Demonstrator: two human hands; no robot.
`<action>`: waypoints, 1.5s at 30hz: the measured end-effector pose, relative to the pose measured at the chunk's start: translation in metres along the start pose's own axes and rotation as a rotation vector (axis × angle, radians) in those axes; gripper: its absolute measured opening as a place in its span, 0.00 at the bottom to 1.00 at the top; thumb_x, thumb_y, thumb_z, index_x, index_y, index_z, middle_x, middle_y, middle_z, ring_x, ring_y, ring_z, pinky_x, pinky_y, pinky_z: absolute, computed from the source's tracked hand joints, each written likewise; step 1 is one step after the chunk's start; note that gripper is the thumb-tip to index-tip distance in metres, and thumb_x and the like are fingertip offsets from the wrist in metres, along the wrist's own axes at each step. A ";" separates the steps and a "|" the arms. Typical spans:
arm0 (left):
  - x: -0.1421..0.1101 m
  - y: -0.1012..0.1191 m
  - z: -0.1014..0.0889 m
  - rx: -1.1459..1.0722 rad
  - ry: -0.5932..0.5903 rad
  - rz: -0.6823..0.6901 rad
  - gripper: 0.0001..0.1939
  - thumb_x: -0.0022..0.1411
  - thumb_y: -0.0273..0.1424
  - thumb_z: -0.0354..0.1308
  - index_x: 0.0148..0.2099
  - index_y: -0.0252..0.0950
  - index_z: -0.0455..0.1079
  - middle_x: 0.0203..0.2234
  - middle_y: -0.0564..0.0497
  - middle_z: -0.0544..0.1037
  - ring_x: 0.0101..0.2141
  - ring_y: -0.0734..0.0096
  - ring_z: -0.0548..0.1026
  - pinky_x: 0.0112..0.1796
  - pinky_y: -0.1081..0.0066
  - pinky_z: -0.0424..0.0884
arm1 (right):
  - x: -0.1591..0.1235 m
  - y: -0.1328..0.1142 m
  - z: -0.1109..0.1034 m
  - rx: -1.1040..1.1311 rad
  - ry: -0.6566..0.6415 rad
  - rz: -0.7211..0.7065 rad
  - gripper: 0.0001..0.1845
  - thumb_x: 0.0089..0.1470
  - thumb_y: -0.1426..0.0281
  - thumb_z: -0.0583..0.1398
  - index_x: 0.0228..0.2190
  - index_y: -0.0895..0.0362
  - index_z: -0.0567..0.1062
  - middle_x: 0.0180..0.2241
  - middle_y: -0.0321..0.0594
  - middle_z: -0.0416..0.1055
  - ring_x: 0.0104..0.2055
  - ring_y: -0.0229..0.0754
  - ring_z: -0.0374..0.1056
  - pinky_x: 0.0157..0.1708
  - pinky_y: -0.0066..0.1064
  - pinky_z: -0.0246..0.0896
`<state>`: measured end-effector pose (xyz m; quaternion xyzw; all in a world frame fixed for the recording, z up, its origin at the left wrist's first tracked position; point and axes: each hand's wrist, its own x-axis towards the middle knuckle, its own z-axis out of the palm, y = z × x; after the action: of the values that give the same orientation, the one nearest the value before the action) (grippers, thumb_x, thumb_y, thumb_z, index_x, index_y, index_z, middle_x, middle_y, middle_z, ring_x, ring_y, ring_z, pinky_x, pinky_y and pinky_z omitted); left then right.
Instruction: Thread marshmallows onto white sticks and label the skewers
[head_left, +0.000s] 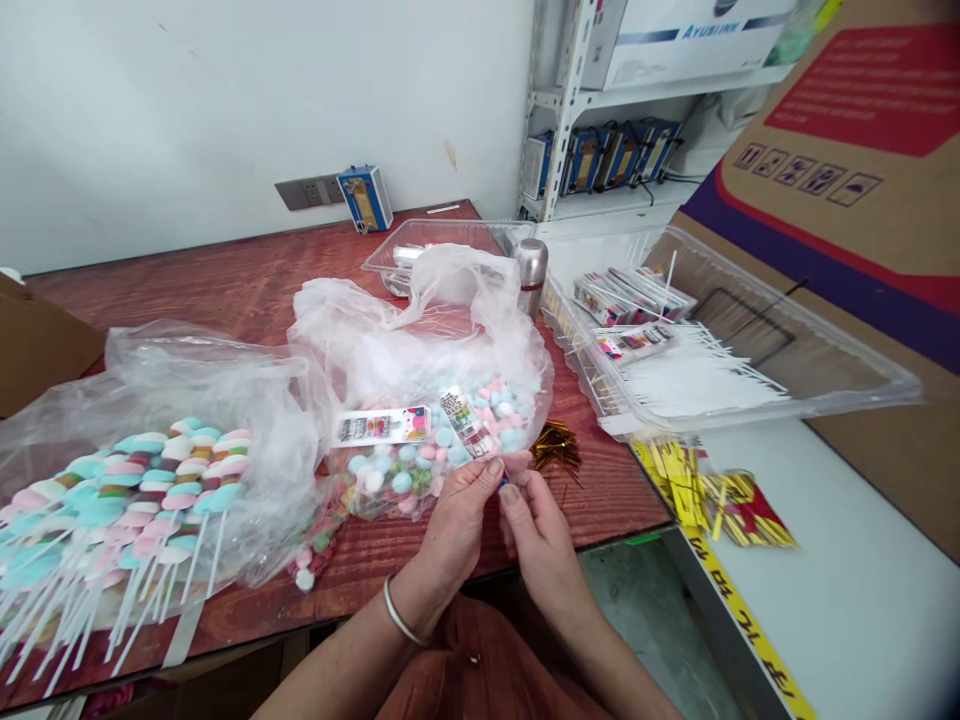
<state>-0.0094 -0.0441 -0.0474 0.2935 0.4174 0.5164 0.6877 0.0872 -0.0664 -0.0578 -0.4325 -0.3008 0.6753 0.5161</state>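
My left hand (463,510) and my right hand (534,520) meet at the table's front edge, thumbs and fingers pinched together. Between them is a small printed wrapper, mostly covered by the fingers; a dark blue and pinkish bit shows at the fingertips. Just beyond, a printed packet (465,422) slants up from the left fingertips, and I cannot tell whether it is the same piece. Another flat printed packet (382,427) lies on a clear bag (360,345) of pink, blue and white round sweets (402,482). Gold twist ties (556,448) lie right of the hands.
Marshmallow skewers (142,490) on white sticks rest on plastic at the left. A steel flask (532,272) stands behind the bag. The clear tray (825,395) at right holds white sticks (697,375) and printed packets. A large carton (847,240) leans beyond it.
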 end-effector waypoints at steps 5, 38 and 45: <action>-0.004 0.000 -0.011 -0.093 -0.176 -0.178 0.17 0.59 0.41 0.63 0.44 0.33 0.78 0.21 0.51 0.76 0.19 0.75 0.69 0.25 0.73 0.69 | -0.005 0.003 0.005 0.306 -0.050 0.124 0.18 0.53 0.57 0.66 0.29 0.54 0.66 0.20 0.23 0.53 0.17 0.27 0.39 0.14 0.20 0.40; -0.043 0.031 -0.069 1.364 0.044 0.553 0.13 0.68 0.22 0.43 0.38 0.35 0.69 0.37 0.48 0.68 0.39 0.67 0.68 0.41 0.69 0.68 | -0.004 -0.009 -0.077 -1.802 0.216 -0.381 0.13 0.64 0.71 0.53 0.28 0.56 0.71 0.30 0.42 0.73 0.35 0.46 0.68 0.35 0.35 0.50; -0.035 0.024 -0.055 1.540 -0.034 0.585 0.19 0.62 0.15 0.42 0.41 0.37 0.71 0.34 0.48 0.70 0.35 0.67 0.69 0.37 0.69 0.69 | -0.017 -0.032 -0.046 -1.141 0.292 -0.542 0.11 0.64 0.63 0.54 0.34 0.54 0.73 0.32 0.40 0.74 0.33 0.43 0.69 0.36 0.32 0.59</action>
<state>-0.0725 -0.0723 -0.0441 0.7876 0.5509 0.2394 0.1375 0.1441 -0.0755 -0.0461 -0.6348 -0.6376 0.1895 0.3932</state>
